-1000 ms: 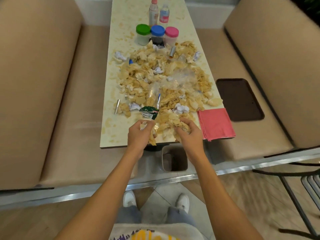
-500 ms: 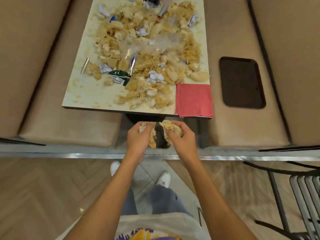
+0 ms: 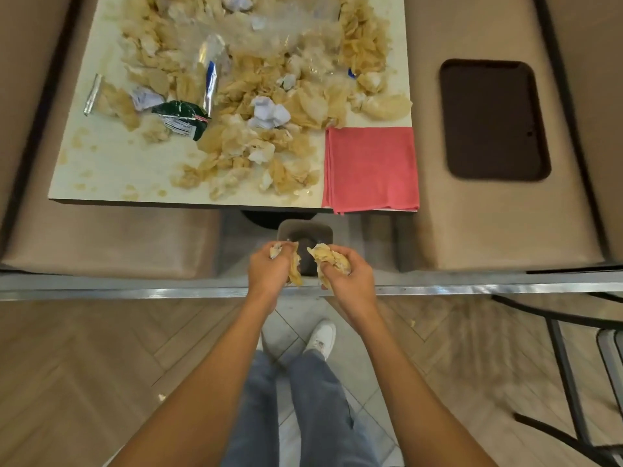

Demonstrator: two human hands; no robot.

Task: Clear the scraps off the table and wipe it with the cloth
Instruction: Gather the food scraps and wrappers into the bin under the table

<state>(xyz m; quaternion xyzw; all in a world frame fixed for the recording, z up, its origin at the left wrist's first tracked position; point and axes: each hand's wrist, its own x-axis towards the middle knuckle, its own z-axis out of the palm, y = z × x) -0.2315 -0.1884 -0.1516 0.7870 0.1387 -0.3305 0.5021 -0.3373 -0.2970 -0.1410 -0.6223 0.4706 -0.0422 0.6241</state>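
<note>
Since a second ago your two grips have left the tabletop and hang over the one bin below its near edge, left grip and right grip each curled round a handful of crumpled tan scraps. One pink cloth, folded square, lies flat on the tabletop's near right corner, beside the remaining heap.

Light: bright, even, warm.
Shadows: soft, under the tabletop edge.
Glare: thin shine along the metal rail.
Blur: smear on floor and scraps.
Edges: wide-angle bending at both sides.
</note>
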